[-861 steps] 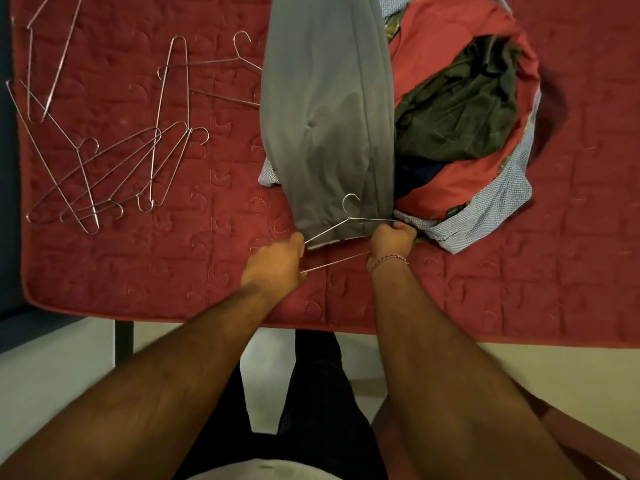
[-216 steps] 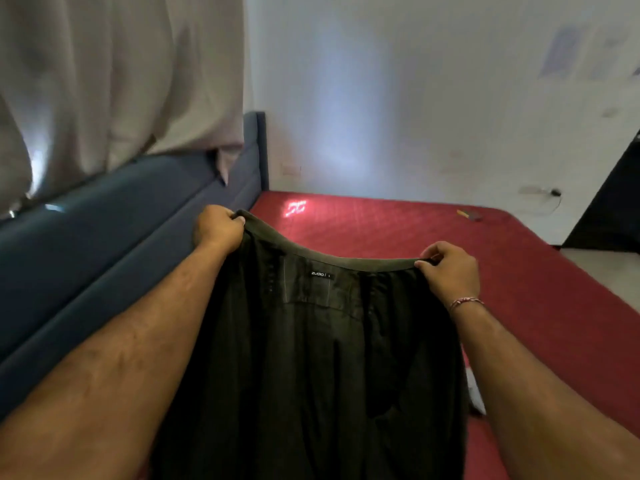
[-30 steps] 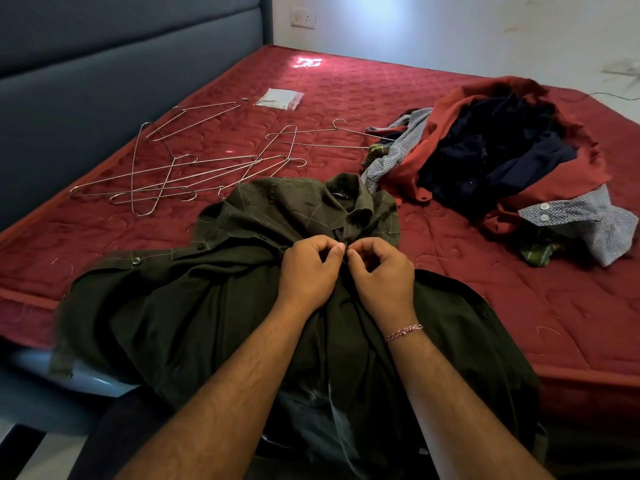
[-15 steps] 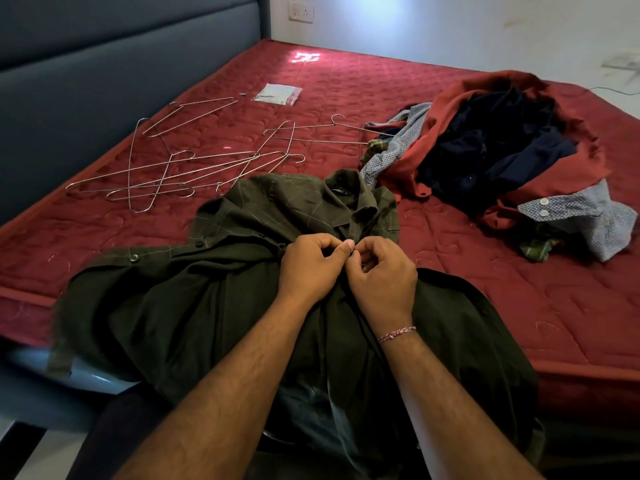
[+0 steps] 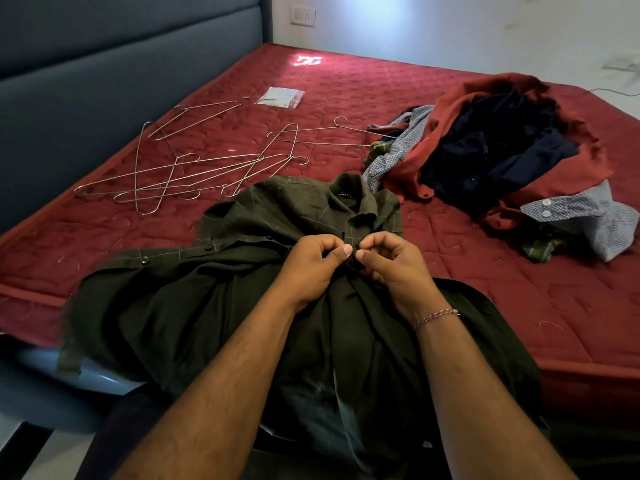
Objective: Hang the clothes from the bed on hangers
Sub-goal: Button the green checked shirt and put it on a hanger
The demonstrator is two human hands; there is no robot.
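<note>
A dark olive checked shirt lies spread over the near edge of the red bed, collar away from me, its lower part hanging toward my lap. My left hand and my right hand meet at the shirt's front placket just below the collar, each pinching the fabric with thumb and forefinger. Several bare wire hangers lie tangled on the mattress to the far left. A heap of other clothes, red, navy and blue-checked, sits at the far right.
A padded blue headboard runs along the left side of the bed. A small clear plastic packet lies near the far end of the mattress. A white wall with a socket stands behind.
Over the last second both hands stayed pinched together at the shirt's placket, with only small finger movement. The view shifted slightly.
</note>
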